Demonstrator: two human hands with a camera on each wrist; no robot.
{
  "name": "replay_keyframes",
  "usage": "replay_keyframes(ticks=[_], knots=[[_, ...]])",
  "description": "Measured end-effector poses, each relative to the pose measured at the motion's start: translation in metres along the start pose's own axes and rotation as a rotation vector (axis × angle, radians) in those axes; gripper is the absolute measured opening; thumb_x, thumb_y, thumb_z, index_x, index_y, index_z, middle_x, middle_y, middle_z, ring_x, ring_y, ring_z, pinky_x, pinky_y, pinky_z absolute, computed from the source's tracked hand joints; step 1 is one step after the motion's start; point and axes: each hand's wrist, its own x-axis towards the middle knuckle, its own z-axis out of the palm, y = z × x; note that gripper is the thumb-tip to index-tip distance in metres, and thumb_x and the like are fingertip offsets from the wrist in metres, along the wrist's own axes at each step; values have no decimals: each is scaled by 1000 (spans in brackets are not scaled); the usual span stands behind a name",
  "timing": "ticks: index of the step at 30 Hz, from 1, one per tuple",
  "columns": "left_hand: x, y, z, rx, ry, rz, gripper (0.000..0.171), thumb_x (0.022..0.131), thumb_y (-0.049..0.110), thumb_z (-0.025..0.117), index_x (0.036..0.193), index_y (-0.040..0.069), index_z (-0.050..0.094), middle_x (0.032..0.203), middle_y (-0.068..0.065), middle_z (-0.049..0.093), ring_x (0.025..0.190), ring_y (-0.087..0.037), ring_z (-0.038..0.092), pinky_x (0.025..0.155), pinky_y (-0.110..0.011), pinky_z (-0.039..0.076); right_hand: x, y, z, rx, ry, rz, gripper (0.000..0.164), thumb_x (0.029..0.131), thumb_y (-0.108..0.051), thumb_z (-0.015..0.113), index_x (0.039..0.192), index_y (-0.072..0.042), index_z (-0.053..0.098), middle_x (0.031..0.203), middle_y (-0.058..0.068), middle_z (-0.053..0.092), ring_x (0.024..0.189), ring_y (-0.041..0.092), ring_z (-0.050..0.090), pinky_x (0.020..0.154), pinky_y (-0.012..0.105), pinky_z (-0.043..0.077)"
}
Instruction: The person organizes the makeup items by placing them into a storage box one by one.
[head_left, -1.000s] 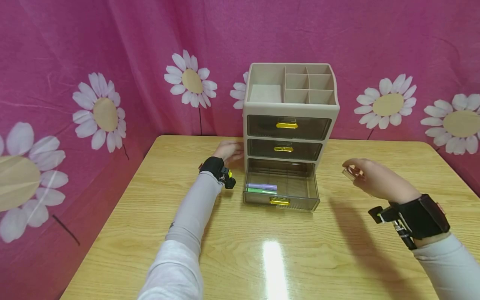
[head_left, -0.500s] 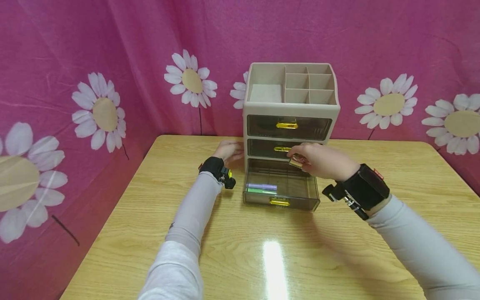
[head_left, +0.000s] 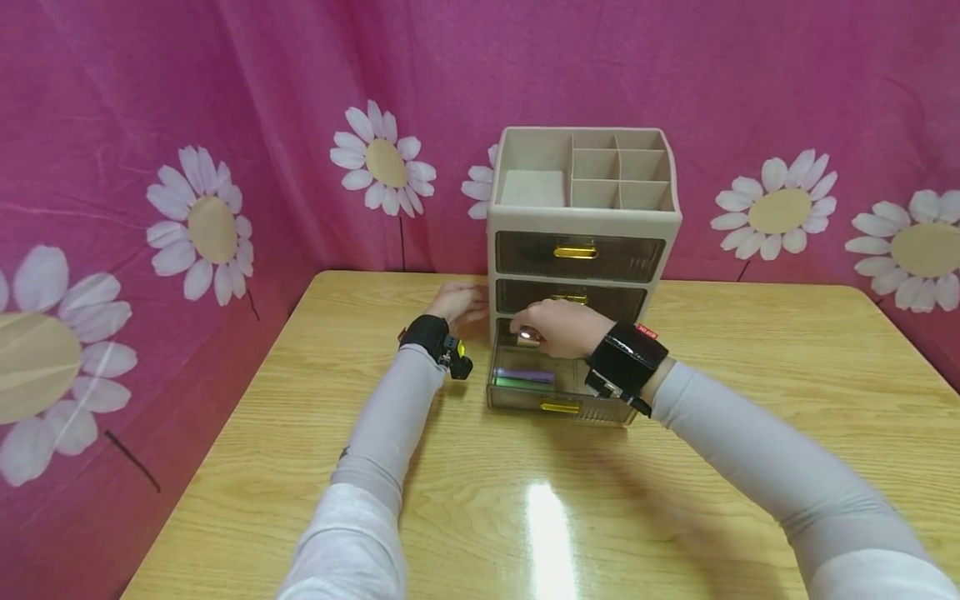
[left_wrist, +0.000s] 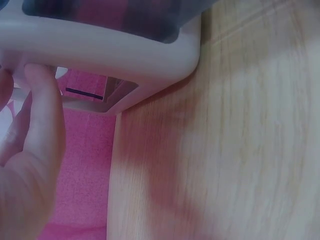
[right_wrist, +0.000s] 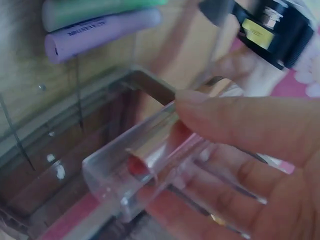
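Observation:
A beige desktop organizer point(head_left: 585, 218) stands on the table, its bottom smoky clear drawer point(head_left: 600, 411) pulled out. My left hand point(head_left: 457, 302) rests its extended fingers against the organizer's left side; in the left wrist view, the fingers point(left_wrist: 45, 100) touch the frame beside an opening. Over the open drawer, my right hand point(head_left: 566, 327) grips a lipstick point(right_wrist: 145, 162) with a clear cap, rose-gold tube and red tip. More clear edges show among the curled fingers, partly hidden. A purple highlighter point(right_wrist: 102, 35) and a green one lie side by side in the drawer's left front.
Two upper drawers with gold handles point(head_left: 575, 252) are closed. The organizer's top has a divided tray point(head_left: 532, 187). Behind the wooden table point(head_left: 360, 333) hangs a pink curtain point(head_left: 420, 50) with white daisies. Each wrist wears a black strap with a small camera.
My right hand has moved left from the table's right side, carrying the lipstick over the open drawer. The left hand has stayed at the organizer's side.

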Motion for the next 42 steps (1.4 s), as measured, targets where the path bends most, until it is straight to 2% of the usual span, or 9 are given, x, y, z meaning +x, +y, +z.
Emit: replay_keyframes(ticks=[4, 10, 15, 24, 29, 32, 33, 36, 42], knots=[[-3, 1, 0, -2, 3, -2, 37, 91, -2, 47, 127, -6, 49, 126, -20, 52, 114, -29, 51, 93, -32, 47, 14, 1, 9, -15, -46, -18, 29, 76, 13, 58, 100, -2, 64, 84, 7, 63, 76, 17, 57, 66, 29, 50], [-10, 6, 2, 14, 3, 6, 37, 92, -2, 46, 128, -6, 47, 127, -20, 51, 114, -29, 51, 95, -33, 45, 30, 5, 20, -24, -146, 49, 31, 74, 14, 58, 96, -7, 63, 65, -3, 40, 63, 14, 40, 52, 24, 30], [-25, 14, 4, 10, -20, -1, 38, 92, -3, 44, 130, -8, 43, 129, -22, 48, 116, -30, 49, 98, -35, 43, 37, 12, 26, 0, -172, 69, 37, 70, 12, 64, 101, -8, 66, 69, 0, 49, 64, 14, 42, 52, 24, 32], [15, -10, -9, -32, -45, 60, 38, 88, -2, 52, 126, -5, 49, 116, -21, 56, 103, -27, 58, 86, -30, 51, 41, 20, 30, 88, -197, 7, 37, 66, 13, 68, 98, -3, 64, 60, -3, 37, 59, 12, 35, 53, 21, 33], [30, -18, -9, -28, -25, 44, 36, 89, -1, 52, 125, -3, 51, 117, -19, 56, 104, -27, 57, 87, -31, 51, 39, 23, 34, 150, -226, -17, 39, 65, 15, 65, 100, -2, 64, 55, -4, 30, 54, 10, 29, 50, 19, 28], [23, -13, -6, -4, -5, 24, 34, 91, -1, 49, 125, -4, 51, 119, -18, 55, 107, -27, 56, 90, -32, 49, 39, 26, 38, 154, -210, -30, 39, 65, 15, 65, 100, -2, 64, 55, -5, 29, 54, 10, 28, 50, 19, 27], [30, -18, -9, -29, -39, 54, 34, 89, 0, 53, 123, -2, 53, 116, -17, 57, 103, -26, 58, 86, -31, 51, 39, 27, 38, 154, -204, -33, 40, 65, 16, 65, 100, -2, 64, 55, -4, 29, 54, 10, 28, 50, 19, 27], [25, -15, -10, -21, -51, 63, 33, 89, 1, 54, 122, -3, 54, 113, -17, 58, 100, -24, 59, 84, -29, 52, 40, 28, 39, 142, -192, -39, 40, 65, 15, 65, 101, -1, 64, 55, -5, 32, 55, 10, 30, 51, 19, 28], [3, -3, 0, 16, 15, 19, 36, 92, -1, 46, 128, -4, 47, 122, -18, 53, 109, -27, 54, 91, -31, 48, 39, 25, 40, 112, -188, -25, 36, 66, 13, 64, 99, 1, 63, 60, -1, 48, 59, 10, 41, 54, 19, 36]])
